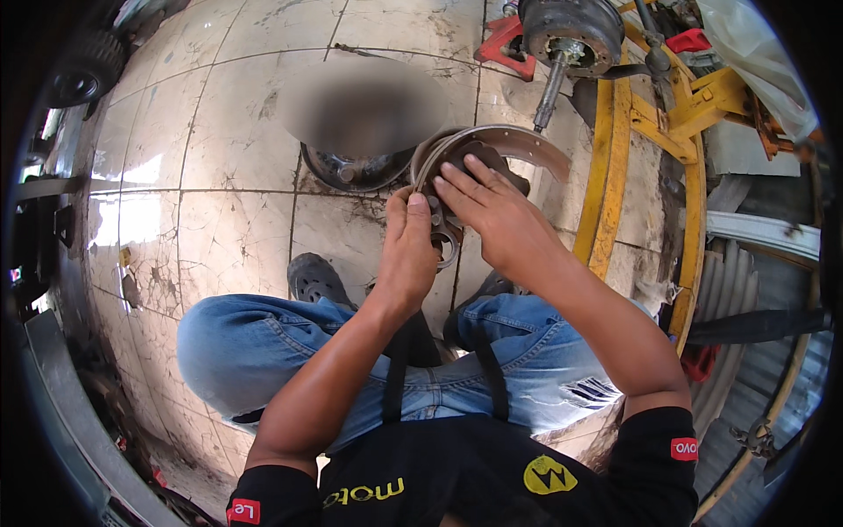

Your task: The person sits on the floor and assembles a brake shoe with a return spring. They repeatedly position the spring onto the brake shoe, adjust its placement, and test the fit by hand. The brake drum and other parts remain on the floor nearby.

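Note:
A curved brown brake shoe [546,153] with rivet holes is held upright above the floor in front of me. My left hand [411,244] is closed around its near left end, thumb pressed along the edge. A ring-shaped metal end [450,246] shows beside that hand's fingers. My right hand [496,209] lies with fingers stretched out against the inner side of the curve. Something dark and flat [520,182] shows past its fingertips; I cannot make out its kind. Just beyond my left hand, a round dark metal plate [347,178] lies on the floor, its far part blurred.
At the back right, a brake drum with a shaft [562,57] rests near a red stand [505,48]. A yellow metal frame [606,176] runs along the right side. A tyre [83,70] stands far left. My shoe [318,279] is on the tiled floor [237,132].

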`<state>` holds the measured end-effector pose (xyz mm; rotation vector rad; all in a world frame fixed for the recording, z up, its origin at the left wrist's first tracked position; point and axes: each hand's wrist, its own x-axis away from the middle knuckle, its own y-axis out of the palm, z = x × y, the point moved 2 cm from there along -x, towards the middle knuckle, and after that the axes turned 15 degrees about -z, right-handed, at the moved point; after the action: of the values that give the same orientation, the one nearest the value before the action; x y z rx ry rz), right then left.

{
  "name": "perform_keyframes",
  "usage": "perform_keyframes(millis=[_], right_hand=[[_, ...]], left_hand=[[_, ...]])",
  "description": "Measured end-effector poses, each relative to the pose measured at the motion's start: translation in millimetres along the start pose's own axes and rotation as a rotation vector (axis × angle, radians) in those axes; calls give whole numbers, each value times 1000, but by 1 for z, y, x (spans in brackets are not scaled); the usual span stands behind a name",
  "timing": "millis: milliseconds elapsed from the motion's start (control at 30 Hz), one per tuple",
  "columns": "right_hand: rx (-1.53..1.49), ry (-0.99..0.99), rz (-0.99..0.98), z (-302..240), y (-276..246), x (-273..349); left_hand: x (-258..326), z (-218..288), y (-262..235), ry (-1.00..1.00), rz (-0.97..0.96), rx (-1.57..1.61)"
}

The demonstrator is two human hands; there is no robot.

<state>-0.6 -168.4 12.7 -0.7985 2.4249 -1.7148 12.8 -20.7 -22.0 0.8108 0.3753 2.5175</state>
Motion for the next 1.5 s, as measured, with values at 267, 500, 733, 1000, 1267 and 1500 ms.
perform_keyframes(millis=[267,500,733,1000,1267,1500], right_hand=[[-21,-4,13,-5,0,4],[-96,60,47,14,-1,0],[48,-21,-10,-3,4,6],[16,-18,3,-1,1,1],[40,-11,2,-3,6,3],[73,6,-12,-7,8,10]], left_hand=[[-4,-5,-6,64,13,-19],[1,7,2,18,-23,30],[2,8,-1,42,8,77],[1,14,-1,-12,12,59],[-9,-5,-9,68,71,-112],[-5,7,-3,74,51,13]])
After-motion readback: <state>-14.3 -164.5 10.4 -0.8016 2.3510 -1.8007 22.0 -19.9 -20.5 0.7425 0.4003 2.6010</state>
